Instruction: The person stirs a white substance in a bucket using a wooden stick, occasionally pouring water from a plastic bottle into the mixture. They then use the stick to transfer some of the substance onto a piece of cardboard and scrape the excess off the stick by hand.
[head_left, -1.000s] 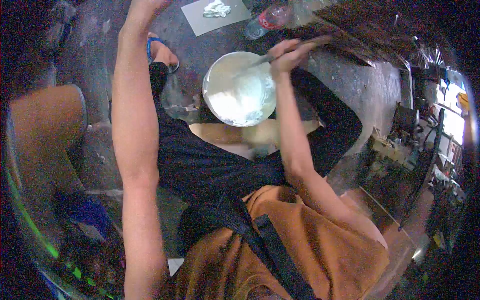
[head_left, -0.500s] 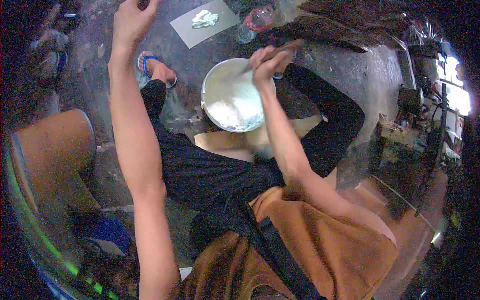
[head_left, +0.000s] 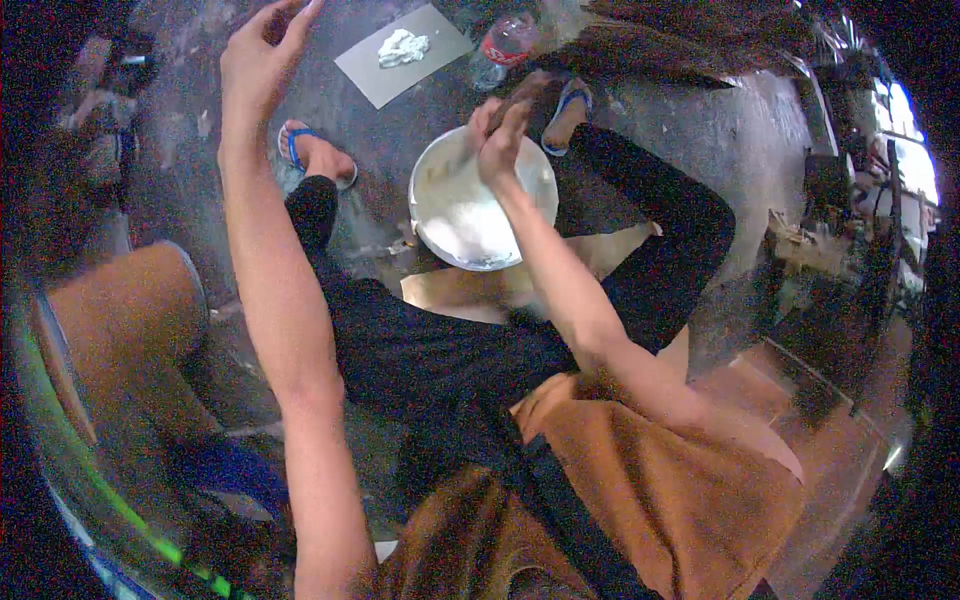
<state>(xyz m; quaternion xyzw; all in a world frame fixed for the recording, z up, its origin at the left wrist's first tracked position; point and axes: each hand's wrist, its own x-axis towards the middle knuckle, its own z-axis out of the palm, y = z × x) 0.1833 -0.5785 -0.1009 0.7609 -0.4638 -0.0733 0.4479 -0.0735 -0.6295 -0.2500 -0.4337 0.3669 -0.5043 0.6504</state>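
Note:
A round bowl (head_left: 452,215) of white paste sits on the floor between my legs. My right hand (head_left: 497,132) hovers over its far rim, shut on the handle of a stirring tool (head_left: 524,95) that is mostly hidden by the fingers. My left hand (head_left: 258,55) is raised out to the left, away from the bowl, fingers apart and holding nothing.
A grey sheet (head_left: 400,55) with a lump of white paste lies on the floor beyond the bowl, next to a plastic bottle (head_left: 500,45). My feet wear blue sandals (head_left: 300,150). A brown rounded container (head_left: 115,330) stands at left. Cluttered shelves (head_left: 850,230) fill the right side.
My right hand has moved leftward over the bowl, and the tool's blade is hidden now. My left hand has come lower and further into view, fingers spread.

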